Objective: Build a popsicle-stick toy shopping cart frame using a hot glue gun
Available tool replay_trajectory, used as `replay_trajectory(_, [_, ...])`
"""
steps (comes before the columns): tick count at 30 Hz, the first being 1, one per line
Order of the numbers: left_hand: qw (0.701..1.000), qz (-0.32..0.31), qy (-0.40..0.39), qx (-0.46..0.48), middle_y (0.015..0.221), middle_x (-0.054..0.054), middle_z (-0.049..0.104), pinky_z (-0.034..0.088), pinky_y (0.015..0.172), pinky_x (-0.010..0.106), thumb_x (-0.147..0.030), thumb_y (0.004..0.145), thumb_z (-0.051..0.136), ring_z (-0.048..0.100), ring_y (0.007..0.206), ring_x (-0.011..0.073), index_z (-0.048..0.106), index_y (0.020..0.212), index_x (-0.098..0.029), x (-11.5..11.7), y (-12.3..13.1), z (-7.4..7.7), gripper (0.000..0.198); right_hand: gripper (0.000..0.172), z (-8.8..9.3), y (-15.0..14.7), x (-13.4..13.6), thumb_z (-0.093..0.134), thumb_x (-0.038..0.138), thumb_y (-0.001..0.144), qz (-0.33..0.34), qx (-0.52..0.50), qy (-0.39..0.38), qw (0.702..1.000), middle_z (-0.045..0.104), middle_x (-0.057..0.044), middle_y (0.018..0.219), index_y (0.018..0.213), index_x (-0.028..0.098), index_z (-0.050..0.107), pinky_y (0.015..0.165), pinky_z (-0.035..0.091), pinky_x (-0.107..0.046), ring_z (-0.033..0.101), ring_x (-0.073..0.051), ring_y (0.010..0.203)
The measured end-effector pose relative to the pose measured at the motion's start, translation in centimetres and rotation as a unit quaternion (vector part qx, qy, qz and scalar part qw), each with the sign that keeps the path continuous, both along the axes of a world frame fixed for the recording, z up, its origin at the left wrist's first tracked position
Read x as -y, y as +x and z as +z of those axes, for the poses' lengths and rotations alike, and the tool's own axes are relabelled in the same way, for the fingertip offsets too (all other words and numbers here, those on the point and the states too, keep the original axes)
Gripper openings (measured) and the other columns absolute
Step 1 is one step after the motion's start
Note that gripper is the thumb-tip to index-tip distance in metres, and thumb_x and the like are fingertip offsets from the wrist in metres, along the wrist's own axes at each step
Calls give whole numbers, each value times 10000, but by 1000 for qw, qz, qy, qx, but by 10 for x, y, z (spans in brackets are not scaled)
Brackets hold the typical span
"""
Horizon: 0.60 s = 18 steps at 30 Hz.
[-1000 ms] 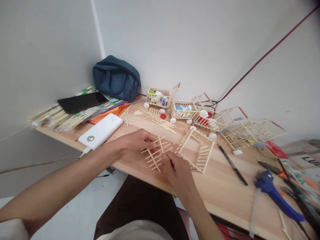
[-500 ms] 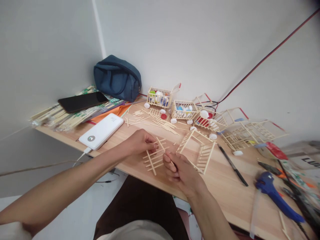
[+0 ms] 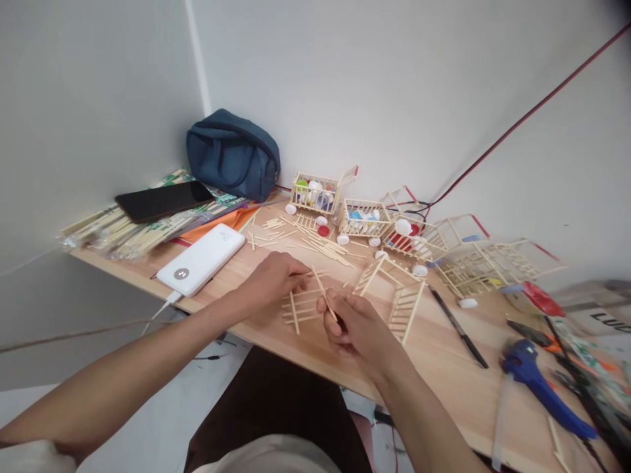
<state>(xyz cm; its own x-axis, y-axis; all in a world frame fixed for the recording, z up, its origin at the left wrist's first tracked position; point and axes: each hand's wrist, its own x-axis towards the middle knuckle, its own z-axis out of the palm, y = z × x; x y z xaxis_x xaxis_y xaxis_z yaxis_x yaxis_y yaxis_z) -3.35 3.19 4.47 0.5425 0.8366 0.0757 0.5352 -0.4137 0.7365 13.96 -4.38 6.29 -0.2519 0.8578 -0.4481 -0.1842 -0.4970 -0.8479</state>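
A small lattice of thin wooden sticks (image 3: 294, 309), several rungs crossed by longer sticks, is held tilted just above the table's front part. My left hand (image 3: 276, 282) pinches its far edge, the fingertips partly hiding the sticks. My right hand (image 3: 352, 325) is closed, thumb and fingers gripping the slanting stick along the lattice's right side. Whether that stick is fixed to every rung I cannot tell. Right behind my right hand stands an open stick frame (image 3: 407, 309) with slatted sides, partly hidden by the hand.
Several stick carts (image 3: 365, 223) with white wheels line the wall, some holding bottle caps. Loose sticks (image 3: 328, 249) lie before them. A white power bank (image 3: 202, 259), phone (image 3: 165, 200) and blue bag (image 3: 233, 157) are left; a black pen (image 3: 458, 328) and blue glue gun (image 3: 547, 387) right.
The lattice has turned and tilted slightly, its near left end rising. My left hand has shifted a little over its far edge; my right hand keeps its grip with a small turn.
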Motion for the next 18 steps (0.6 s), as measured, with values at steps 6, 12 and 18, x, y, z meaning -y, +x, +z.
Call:
replay_trajectory(6, [975,42,149,-157,741,50,708,288,600,289,-217,908,474,580,670,171,666,702,-166,0,2,7,286,265,16,15,-16,711,377,732,38,-72,-39,996,296,132,498,761,189,527,342,146,-151,141,-37,404])
replay_trajectory(12, [957,40,200,-209,871,79,732,339,634,304,-215,908,492,639,825,234,708,834,-188,-11,6,-5,230,331,18,28,-37,492,383,867,121,317,189,922,351,76,427,584,214,461,415,212,-229,278,-83,402])
replay_trajectory(18, [957,54,184,-217,778,97,693,366,646,311,-146,856,485,622,785,246,675,730,-158,-24,5,-4,229,401,52,64,-33,431,338,916,127,543,382,737,444,34,513,536,213,413,509,258,-267,384,-112,498])
